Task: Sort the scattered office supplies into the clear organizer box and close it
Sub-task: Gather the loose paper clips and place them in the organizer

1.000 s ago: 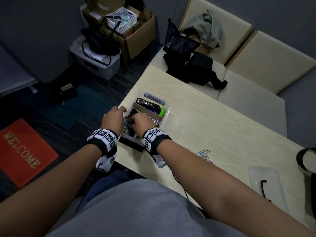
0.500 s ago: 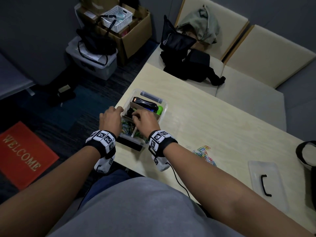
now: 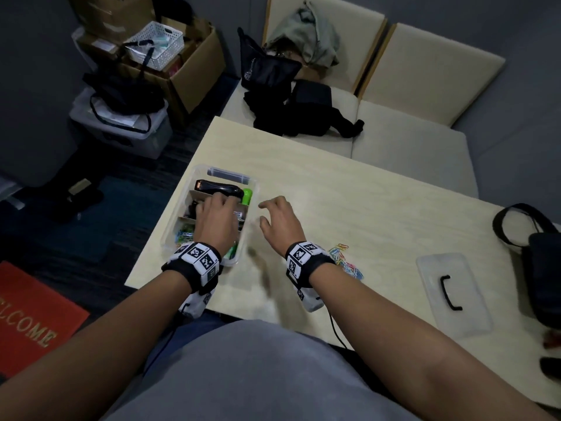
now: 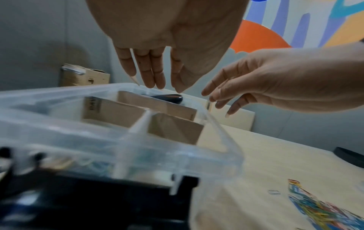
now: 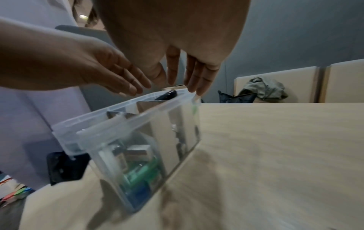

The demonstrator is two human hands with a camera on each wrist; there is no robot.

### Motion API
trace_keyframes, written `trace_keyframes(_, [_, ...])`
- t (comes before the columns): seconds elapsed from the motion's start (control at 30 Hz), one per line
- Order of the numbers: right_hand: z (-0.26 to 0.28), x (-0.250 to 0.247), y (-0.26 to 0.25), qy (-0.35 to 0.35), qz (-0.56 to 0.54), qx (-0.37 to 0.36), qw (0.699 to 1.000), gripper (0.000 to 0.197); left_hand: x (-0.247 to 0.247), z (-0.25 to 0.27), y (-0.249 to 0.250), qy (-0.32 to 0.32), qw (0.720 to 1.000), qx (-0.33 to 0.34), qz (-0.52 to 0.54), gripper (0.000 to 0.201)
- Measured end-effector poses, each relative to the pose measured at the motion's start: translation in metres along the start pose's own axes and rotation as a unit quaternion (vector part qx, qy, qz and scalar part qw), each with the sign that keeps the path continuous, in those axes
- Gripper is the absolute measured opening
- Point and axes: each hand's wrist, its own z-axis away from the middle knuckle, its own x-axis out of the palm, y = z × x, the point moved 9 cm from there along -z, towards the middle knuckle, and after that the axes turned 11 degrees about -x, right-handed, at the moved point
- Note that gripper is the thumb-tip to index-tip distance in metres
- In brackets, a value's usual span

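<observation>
The clear organizer box [image 3: 173,229] stands near the table's left end, with cardboard dividers inside. It holds a black stapler [image 3: 218,187], a green highlighter [image 3: 247,196] and coloured clips. My left hand [image 3: 214,208] hovers over the middle compartments with straight fingers [image 4: 151,77], holding nothing. My right hand [image 3: 270,212] is just right of the box [image 5: 177,124], fingers [image 5: 194,80] spread and empty. A pile of coloured paper clips [image 3: 347,262] lies on the table by my right wrist. The clear lid [image 3: 452,294] with a black handle lies flat at the right.
A black bag [image 3: 543,268] sits at the table's right edge. Dark bags [image 3: 291,110] and a green cloth lie on the bench behind the table. A cardboard box [image 3: 188,71] and a storage bin are on the floor to the left.
My right hand has come out of the box and moved to its right side, empty. My left hand has shifted from the box's left rim to over its compartments.
</observation>
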Motion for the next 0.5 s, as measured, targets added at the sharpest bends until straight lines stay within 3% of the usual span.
trace_keyframes(0.13, [0.034, -0.015, 0.051, -0.014, 0.029, 0.054, 0.998, 0.034, 0.021, 0.011, 0.051, -0.027, 0.997, 0.075, 0.003, 0.041])
trace_keyframes(0.5, [0.140, -0.033, 0.161, -0.101, 0.061, 0.188, 0.975, 0.037, 0.119, 0.052, 0.131, -0.223, 0.957, 0.166, -0.086, 0.066])
